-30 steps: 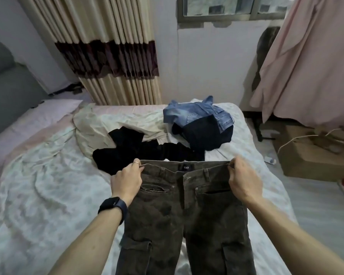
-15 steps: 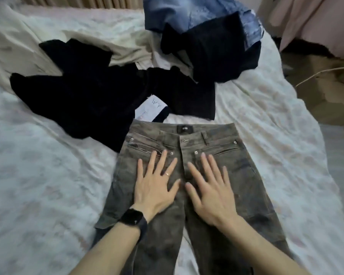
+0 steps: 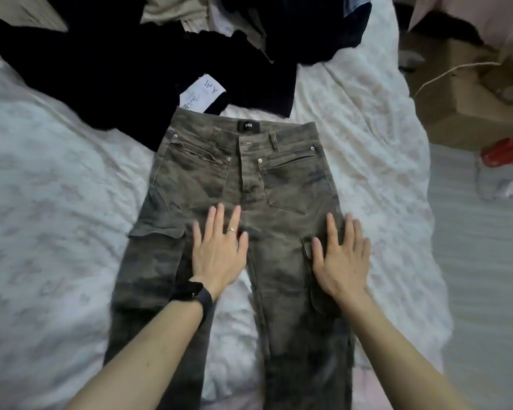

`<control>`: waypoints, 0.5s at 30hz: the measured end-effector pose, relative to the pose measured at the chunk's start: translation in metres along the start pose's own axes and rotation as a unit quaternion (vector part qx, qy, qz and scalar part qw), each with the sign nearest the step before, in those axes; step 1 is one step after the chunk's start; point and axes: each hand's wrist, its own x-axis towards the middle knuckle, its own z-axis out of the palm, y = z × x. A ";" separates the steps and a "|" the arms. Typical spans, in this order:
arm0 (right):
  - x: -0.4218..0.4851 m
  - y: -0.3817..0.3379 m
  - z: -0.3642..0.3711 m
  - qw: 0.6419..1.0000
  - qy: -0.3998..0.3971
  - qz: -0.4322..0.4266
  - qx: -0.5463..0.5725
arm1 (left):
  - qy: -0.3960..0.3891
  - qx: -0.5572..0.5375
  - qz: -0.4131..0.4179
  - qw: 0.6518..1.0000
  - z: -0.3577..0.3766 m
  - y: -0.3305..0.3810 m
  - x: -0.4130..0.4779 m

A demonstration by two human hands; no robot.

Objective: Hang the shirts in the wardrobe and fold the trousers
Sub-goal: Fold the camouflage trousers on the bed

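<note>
Head view showed the camouflage trousers (image 3: 279,179) lying flat on the bed (image 3: 42,202), front side up. Their long axis ran straight away from the person: the waistband pointed to the far side, and the two legs came toward the camera, slightly apart. A black garment (image 3: 101,69) with a white label (image 3: 203,93) lay beyond the waistband, to the left. The left hand (image 3: 218,253), a watch (image 3: 194,292) at its wrist, lay flat just below the crotch, fingers straight and spread, gripping nothing. The right hand (image 3: 342,261) lay flat on the right-side leg at the cargo pocket, fingers also straight. A cardboard box (image 3: 456,108) stood to the right of the bed.
</note>
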 end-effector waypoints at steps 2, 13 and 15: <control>-0.044 0.023 -0.004 0.995 0.025 0.028 0.090 | 0.048 -0.015 0.050 0.997 0.016 0.029 -0.062; -0.108 0.126 0.000 0.926 -0.134 0.074 0.344 | -0.023 -0.057 -0.115 0.991 0.170 0.185 -0.258; -0.102 0.134 0.007 0.927 -0.162 0.049 0.334 | -0.070 -0.055 -0.183 0.979 0.197 0.205 -0.263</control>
